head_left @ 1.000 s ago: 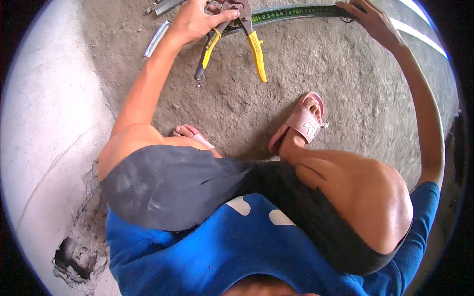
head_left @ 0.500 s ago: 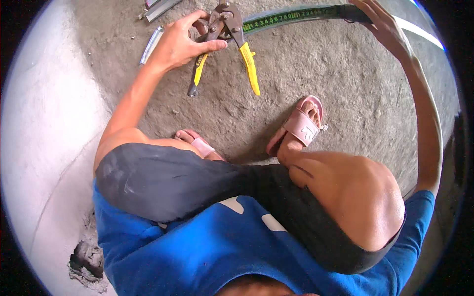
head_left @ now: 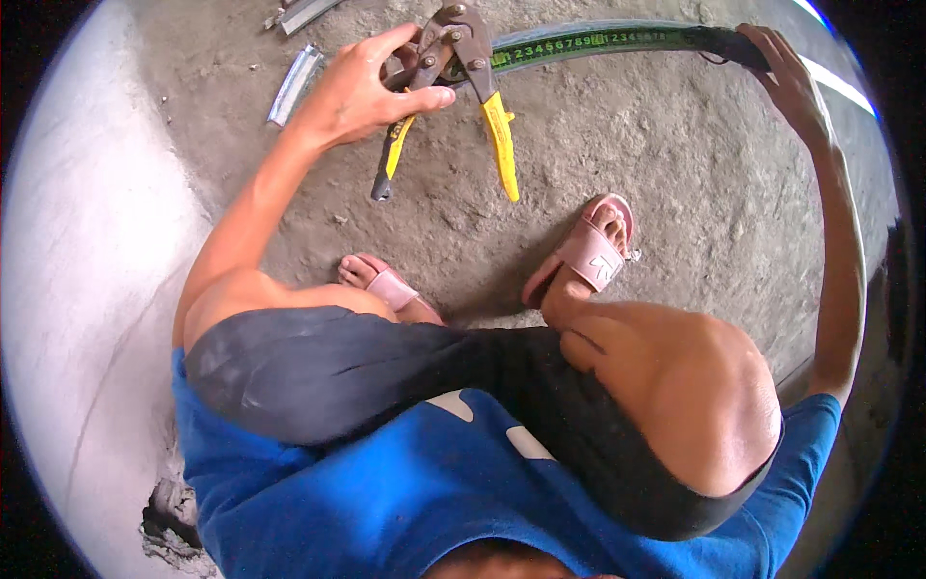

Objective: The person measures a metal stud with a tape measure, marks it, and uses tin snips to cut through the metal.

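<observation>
My left hand (head_left: 362, 92) is closed around the head of a pair of tin snips (head_left: 503, 145), thumb and fingers at the dark pivoted jaws. Their yellow handles hang spread apart toward me. From behind the snips, a dark tape measure blade (head_left: 569, 43) with green markings runs right along a shiny, narrow strip (head_left: 637, 24). At its far end my right hand (head_left: 786, 72) grips the dark end of the tape measure (head_left: 728, 44), fingers over the top. The blade's left end is hidden behind the snips and my left hand.
Short metal channel pieces (head_left: 295, 85) lie on the rough concrete floor (head_left: 675, 145) at the upper left. A pale wall (head_left: 87, 241) rises on the left, with a broken hole (head_left: 169, 521) low down. My feet in pink slides (head_left: 590, 253) are below the tape.
Both hands, the snips and the tape sit slightly lower and farther right in view. My left hand keeps its hold on the snips, and the right stays at the tape's end.
</observation>
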A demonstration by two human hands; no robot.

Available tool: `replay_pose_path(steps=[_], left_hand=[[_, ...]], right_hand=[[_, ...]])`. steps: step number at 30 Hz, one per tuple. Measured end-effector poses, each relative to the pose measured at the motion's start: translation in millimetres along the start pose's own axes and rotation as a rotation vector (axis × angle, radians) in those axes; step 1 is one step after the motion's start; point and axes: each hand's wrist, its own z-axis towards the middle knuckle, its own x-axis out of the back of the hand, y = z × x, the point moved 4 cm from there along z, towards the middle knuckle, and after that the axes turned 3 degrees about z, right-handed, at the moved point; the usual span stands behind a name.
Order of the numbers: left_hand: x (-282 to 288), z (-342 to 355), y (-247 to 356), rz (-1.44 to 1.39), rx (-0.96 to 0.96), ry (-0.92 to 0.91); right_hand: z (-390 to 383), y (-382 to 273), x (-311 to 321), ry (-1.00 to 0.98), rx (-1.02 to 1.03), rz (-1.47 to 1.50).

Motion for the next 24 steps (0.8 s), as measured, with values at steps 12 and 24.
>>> replay_pose_path(steps=[12, 24], left_hand=[[149, -129, -98, 0.456, 0.428, 0.281], [128, -634, 319, -0.240, 1.580, -0.078]], right_hand=[[-21, 48, 56, -0.117, -0.032, -0.012], [-65, 132, 50, -0.167, -0.089, 0.021]])
